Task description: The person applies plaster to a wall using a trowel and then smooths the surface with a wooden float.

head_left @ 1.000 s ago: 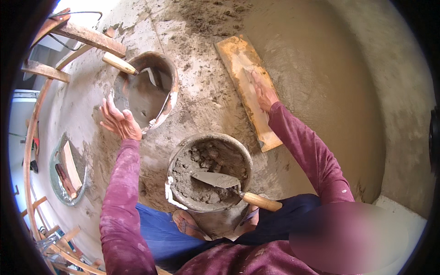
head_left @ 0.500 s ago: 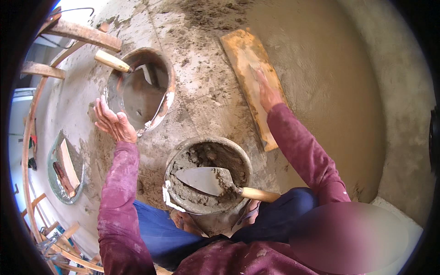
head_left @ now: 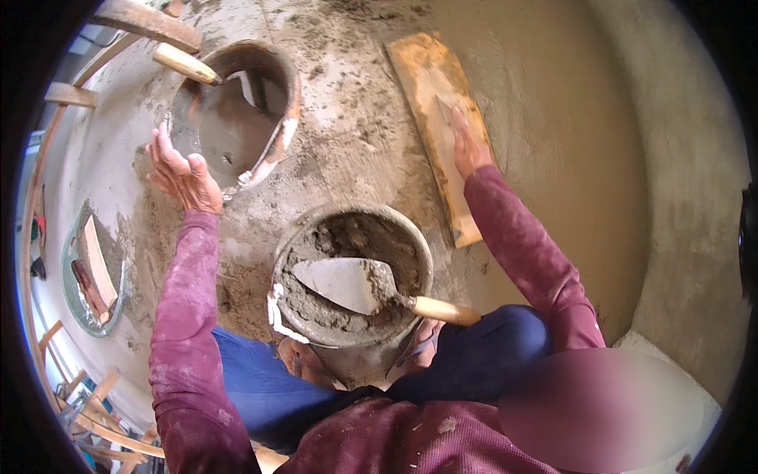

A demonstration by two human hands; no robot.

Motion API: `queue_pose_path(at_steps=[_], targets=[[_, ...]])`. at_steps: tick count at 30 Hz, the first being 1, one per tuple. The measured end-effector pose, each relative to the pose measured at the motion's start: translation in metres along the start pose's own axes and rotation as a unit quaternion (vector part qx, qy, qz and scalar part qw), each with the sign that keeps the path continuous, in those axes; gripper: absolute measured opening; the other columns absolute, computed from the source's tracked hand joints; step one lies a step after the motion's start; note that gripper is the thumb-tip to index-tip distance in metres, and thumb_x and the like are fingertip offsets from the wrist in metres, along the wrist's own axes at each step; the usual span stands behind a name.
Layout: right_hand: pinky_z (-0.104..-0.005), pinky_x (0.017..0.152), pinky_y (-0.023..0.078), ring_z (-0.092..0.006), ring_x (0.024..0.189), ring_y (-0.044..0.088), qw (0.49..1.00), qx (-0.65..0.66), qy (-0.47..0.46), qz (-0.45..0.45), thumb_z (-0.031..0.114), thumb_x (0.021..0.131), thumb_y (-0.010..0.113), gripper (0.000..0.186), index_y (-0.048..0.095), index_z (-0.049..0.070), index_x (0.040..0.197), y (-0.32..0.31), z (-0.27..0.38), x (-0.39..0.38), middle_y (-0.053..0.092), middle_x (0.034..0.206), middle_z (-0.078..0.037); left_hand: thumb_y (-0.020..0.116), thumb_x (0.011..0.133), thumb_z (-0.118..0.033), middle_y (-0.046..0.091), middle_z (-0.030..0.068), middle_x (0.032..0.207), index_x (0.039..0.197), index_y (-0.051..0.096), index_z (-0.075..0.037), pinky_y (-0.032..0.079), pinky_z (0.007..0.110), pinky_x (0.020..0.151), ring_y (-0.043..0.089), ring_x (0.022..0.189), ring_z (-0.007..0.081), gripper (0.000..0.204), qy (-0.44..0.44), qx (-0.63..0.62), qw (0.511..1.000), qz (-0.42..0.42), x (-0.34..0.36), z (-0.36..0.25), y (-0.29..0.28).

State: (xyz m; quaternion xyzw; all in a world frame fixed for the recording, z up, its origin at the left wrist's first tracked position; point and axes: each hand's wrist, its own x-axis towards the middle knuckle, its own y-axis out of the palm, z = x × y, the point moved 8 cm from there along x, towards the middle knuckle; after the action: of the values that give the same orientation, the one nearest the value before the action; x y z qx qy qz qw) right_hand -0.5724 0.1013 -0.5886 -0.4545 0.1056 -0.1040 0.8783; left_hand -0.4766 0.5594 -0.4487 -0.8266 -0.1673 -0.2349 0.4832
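Observation:
My right hand is closed around the grip of a long wooden float. The float's board lies at a slant along the edge of the smooth, wet mortar. My left hand is raised beside the near rim of a bucket of murky water, fingers apart and holding nothing. A tool with a wooden handle leans in that bucket, its metal end partly inside. Between my feet stands a bucket of grey mortar. Across its top rests a pointed trowel, wooden handle toward my right knee.
At the left, a cut-open greenish container holds wooden pieces. Wooden frame parts run along the left edge. Mortar crumbs litter the floor at the far side. A bare grey wall curves along the right.
The view has shifted, so the buckets and my left hand sit higher in the picture. My right hand stays on the float; my left stays raised and spread.

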Motion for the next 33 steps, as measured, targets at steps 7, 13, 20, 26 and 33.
queue_pose_path(at_steps=[7, 13, 20, 26, 33], targets=[[-0.0485, 0.082, 0.045, -0.0440, 0.095, 0.054, 0.990, -0.039, 0.089, 0.098, 0.024, 0.092, 0.036, 0.046, 0.027, 0.031, 0.136, 0.009, -0.029, -0.049, 0.052, 0.116, -0.023, 0.012, 0.082, -0.071, 0.026, 0.0128, 0.142, 0.138, 0.026, -0.015, 0.005, 0.061, 0.100, 0.017, 0.133, 0.0335, 0.080, 0.026, 0.004, 1.000, 0.010, -0.006, 0.007, -0.001], [-0.0480, 0.085, 0.045, -0.0427, 0.097, 0.054, 1.000, 0.004, -0.025, 0.008, 0.015, 0.089, 0.041, 0.052, 0.026, 0.024, 0.138, -0.005, -0.051, -0.114, 0.046, 0.126, -0.018, 0.015, 0.085, -0.067, 0.032, 0.0144, 0.138, 0.136, 0.030, -0.010, 0.013, 0.051, 0.102, 0.024, 0.129, 0.0315, 0.078, 0.061, 0.009, 0.998, -0.006, -0.002, -0.004, 0.001], [-0.0424, 0.092, 0.043, -0.0374, 0.107, 0.052, 0.999, 0.018, -0.037, 0.031, 0.007, 0.086, 0.041, 0.055, 0.028, 0.018, 0.138, -0.037, -0.092, -0.245, 0.043, 0.131, -0.017, 0.017, 0.086, -0.065, 0.035, 0.0142, 0.135, 0.134, 0.032, -0.008, 0.016, 0.047, 0.102, 0.028, 0.127, 0.0297, 0.077, 0.075, 0.022, 0.997, -0.007, -0.007, 0.002, 0.003], [-0.0361, 0.104, 0.029, -0.0313, 0.127, 0.035, 0.973, 0.091, 0.173, 0.119, 0.004, 0.085, 0.041, 0.056, 0.028, 0.012, 0.139, -0.091, -0.094, -0.298, 0.033, 0.140, -0.015, 0.016, 0.086, -0.065, 0.035, 0.0144, 0.136, 0.135, 0.031, -0.009, 0.016, 0.048, 0.102, 0.028, 0.128, 0.0298, 0.076, 0.072, 0.046, 0.996, 0.003, -0.006, -0.004, 0.002], [-0.0401, 0.093, 0.043, -0.0369, 0.104, 0.054, 0.991, 0.111, 0.013, 0.071, 0.019, 0.090, 0.042, 0.044, 0.035, 0.019, 0.134, -0.035, 0.002, -0.118, 0.051, 0.121, -0.020, 0.016, 0.085, -0.067, 0.033, 0.0142, 0.137, 0.136, 0.030, -0.011, 0.014, 0.049, 0.103, 0.027, 0.129, 0.0302, 0.077, 0.060, 0.072, 0.996, 0.009, -0.001, -0.004, 0.007]])
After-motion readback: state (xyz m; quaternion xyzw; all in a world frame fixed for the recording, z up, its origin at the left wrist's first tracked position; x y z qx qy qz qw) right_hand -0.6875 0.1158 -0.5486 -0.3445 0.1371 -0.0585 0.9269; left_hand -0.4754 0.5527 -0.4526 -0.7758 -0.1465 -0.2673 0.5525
